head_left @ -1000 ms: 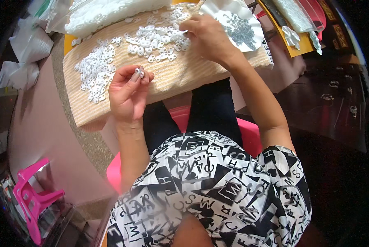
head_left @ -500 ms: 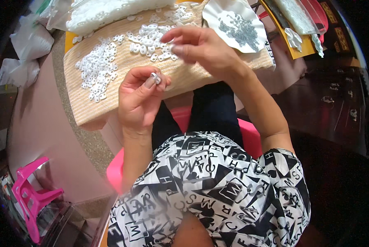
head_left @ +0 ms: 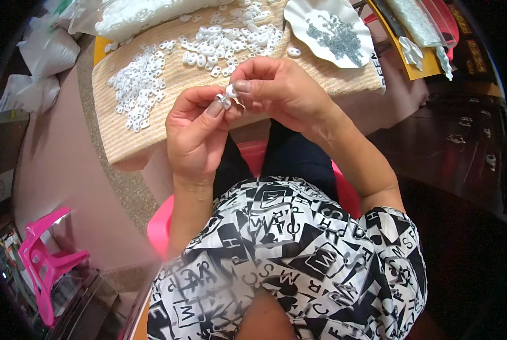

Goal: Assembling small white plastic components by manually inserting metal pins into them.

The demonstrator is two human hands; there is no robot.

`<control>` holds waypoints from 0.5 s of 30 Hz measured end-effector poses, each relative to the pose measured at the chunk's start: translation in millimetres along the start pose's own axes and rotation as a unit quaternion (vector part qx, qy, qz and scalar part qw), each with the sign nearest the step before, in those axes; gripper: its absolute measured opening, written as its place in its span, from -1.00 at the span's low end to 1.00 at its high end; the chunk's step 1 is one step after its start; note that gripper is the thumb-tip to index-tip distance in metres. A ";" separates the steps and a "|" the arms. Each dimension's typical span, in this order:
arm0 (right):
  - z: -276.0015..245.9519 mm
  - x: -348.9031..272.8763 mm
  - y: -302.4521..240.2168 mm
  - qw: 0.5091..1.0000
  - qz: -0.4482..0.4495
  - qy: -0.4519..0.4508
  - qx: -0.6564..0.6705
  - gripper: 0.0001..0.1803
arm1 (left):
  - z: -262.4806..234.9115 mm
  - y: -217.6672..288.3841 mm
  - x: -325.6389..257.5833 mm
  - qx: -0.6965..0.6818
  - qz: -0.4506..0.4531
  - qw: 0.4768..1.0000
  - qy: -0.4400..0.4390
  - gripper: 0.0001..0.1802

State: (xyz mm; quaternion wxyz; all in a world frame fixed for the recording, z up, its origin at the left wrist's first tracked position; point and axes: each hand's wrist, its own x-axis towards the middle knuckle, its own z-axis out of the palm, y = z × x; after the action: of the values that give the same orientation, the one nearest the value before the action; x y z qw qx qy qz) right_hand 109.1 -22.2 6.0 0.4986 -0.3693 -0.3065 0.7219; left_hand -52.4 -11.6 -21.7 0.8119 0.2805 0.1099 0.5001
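My left hand (head_left: 195,131) pinches a small white plastic piece (head_left: 222,102) between thumb and fingertips, with something metallic on it. Against it, my right hand (head_left: 281,93) holds another small white plastic part (head_left: 231,90) in a thumb-and-finger pinch; the two pieces meet or nearly meet. Just beyond the hands lies a pile of oval white plastic pieces with holes (head_left: 214,48). To the left is a second pile of smaller white pieces (head_left: 137,85). A white wavy-rimmed plate (head_left: 300,16) at the far right bears many small grey metal parts.
A striped beige cloth (head_left: 123,148) covers the table. A clear bag of white pieces (head_left: 146,14) lies at the far edge. One loose white piece (head_left: 293,51) sits beside the plate. A pink stool (head_left: 49,260) stands on the floor at left; plastic bags (head_left: 46,51) are behind it.
My right hand has come back from over the far pile toward the left hand, now bringing a white part to the piece there. The left hand stays nearly in place.
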 end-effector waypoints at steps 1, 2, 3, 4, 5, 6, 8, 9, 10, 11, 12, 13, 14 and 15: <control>1.7 -1.3 -1.6 1.000 0.001 -0.001 0.001 -0.91 | -0.4 0.9 -0.5 0.008 0.002 1.000 0.008 -0.83; 3.9 -2.9 -6.0 0.999 -0.006 0.007 -0.051 -0.90 | -0.7 1.7 -0.9 0.017 0.003 1.000 0.016 -0.83; 6.0 -4.2 -8.9 0.995 -0.013 0.015 -0.102 -0.90 | 0.2 2.8 -1.4 0.017 0.004 1.000 0.017 -0.83; 7.3 -5.0 -9.7 0.995 -0.012 0.015 -0.102 -0.90 | 2.3 4.0 -1.6 0.023 0.008 0.999 0.035 -0.83; 8.4 -5.8 -10.1 0.991 -0.030 0.018 -0.132 -0.88 | 4.1 4.9 -1.5 0.028 0.012 0.998 0.053 -0.83; 9.5 -6.5 -10.6 0.985 -0.048 0.021 -0.163 -0.87 | 5.4 5.4 -1.1 0.028 0.012 0.998 0.054 -0.83; 13.3 -8.0 -13.3 0.982 -0.049 0.022 -0.182 -0.85 | 6.8 6.3 -2.0 0.043 0.004 0.996 0.073 -0.83; 14.3 -8.5 -13.6 0.978 -0.052 0.024 -0.201 -0.83 | 6.2 6.3 -2.6 0.043 0.004 0.996 0.074 -0.83; 12.6 -8.5 -14.2 0.978 -0.051 0.025 -0.201 -0.83 | 5.5 6.2 -2.3 0.044 0.003 0.997 0.069 -0.83; 9.5 -8.0 -15.3 0.981 -0.041 0.014 -0.187 -0.82 | 5.1 6.0 -2.5 0.046 0.002 0.997 0.063 -0.83; 7.5 -7.5 -15.9 0.985 -0.031 0.004 -0.172 -0.81 | 5.4 6.1 -2.9 0.045 0.001 0.997 0.064 -0.83; 7.0 -7.2 -16.0 0.985 -0.030 0.005 -0.172 -0.81 | 6.6 6.4 -2.9 0.052 -0.002 0.997 0.065 -0.84; 7.0 -6.8 -16.2 0.989 -0.029 0.014 -0.146 -0.81 | 7.9 6.8 -2.8 0.058 -0.005 0.996 0.067 -0.84; 7.0 -6.7 -16.5 0.992 -0.028 0.023 -0.119 -0.81 | 9.0 7.0 -2.8 0.057 -0.006 0.996 0.067 -0.84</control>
State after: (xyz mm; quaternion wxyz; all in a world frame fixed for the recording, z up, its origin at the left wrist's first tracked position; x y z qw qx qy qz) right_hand 112.9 -23.9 24.7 0.4785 -0.4340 -0.3889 0.6569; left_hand -54.9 -14.7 -10.6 0.7884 0.2916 0.1947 0.5055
